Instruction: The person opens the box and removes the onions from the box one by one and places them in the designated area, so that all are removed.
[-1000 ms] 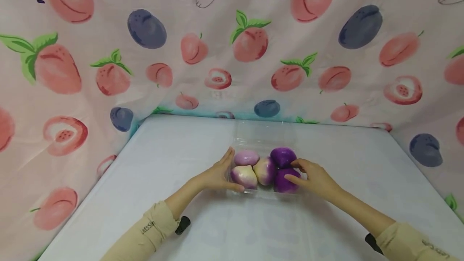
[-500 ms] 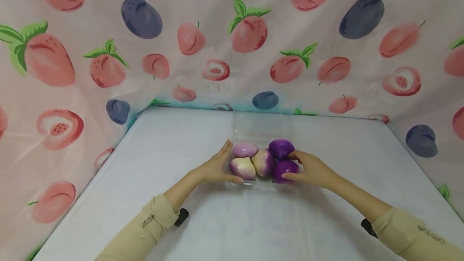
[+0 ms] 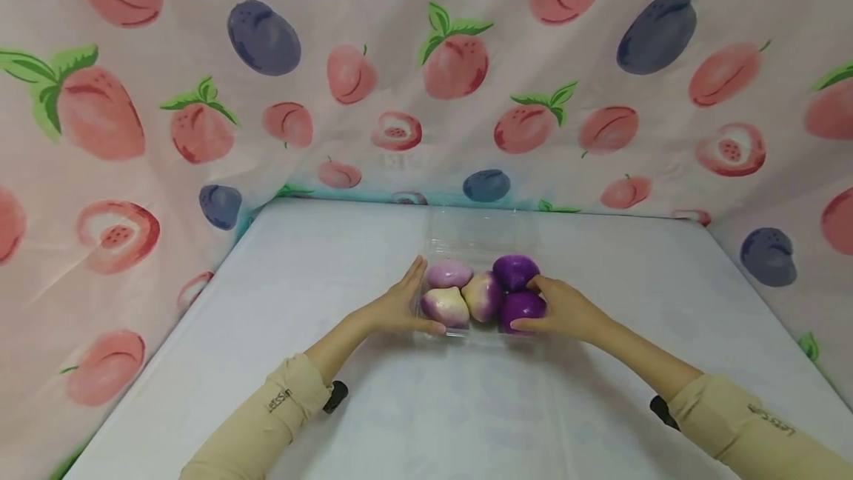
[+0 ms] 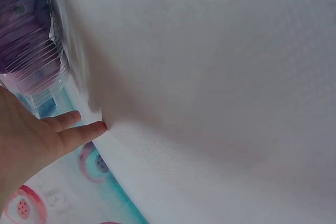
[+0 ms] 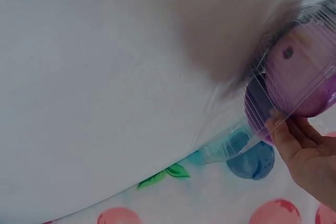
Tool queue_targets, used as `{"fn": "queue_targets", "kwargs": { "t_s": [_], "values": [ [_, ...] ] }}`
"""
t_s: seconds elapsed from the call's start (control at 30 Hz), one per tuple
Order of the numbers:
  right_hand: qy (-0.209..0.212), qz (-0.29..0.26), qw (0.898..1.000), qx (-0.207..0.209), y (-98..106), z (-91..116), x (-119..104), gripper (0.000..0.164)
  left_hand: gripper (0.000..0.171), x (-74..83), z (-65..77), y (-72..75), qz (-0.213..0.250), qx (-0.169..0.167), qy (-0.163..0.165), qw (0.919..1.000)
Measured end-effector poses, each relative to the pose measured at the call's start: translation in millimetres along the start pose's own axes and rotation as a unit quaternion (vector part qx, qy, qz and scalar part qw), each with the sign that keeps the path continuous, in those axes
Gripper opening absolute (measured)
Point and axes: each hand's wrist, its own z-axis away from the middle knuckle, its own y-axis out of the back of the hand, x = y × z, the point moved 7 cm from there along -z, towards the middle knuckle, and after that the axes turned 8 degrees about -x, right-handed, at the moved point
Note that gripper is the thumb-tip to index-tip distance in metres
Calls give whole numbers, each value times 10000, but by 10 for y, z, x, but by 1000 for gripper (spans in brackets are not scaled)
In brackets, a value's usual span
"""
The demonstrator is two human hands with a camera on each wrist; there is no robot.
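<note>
A clear plastic box (image 3: 485,336) sits in the middle of the table, holding several glossy onions. Two at its right are dark purple, a cream-and-purple onion (image 3: 445,307) lies at the front left, and a pale lilac one (image 3: 449,272) behind it. My left hand (image 3: 396,310) rests along the box's left side, fingers straight, thumb at the front corner. At the right end my right hand (image 3: 566,310) grips the front dark purple onion (image 3: 521,307), thumb in front and fingers behind. The right wrist view shows curled fingers (image 5: 286,140) right at the box rim.
The box's clear lid (image 3: 481,232) stands open at the back. A white cloth covers the table (image 3: 333,243). Behind and beside it hangs a fruit-printed curtain (image 3: 400,58). Dark wrist devices show beside both sleeves.
My right hand has moved slightly left, its thumb further across the front dark purple onion. The left hand and the box stay in place while the head view shifts a little.
</note>
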Motion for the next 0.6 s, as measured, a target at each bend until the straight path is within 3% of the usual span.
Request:
{"fn": "queue_targets", "kwargs": {
  "t_s": [0.4, 0.6],
  "values": [
    [71, 89, 9999, -117, -13, -50, 50, 59, 129, 18, -23, 18, 39, -9, 64, 10000],
    [220, -360, 9976, -546, 0, -80, 108, 53, 130, -13, -19, -10, 42, -60, 92, 9999]
  ]
}}
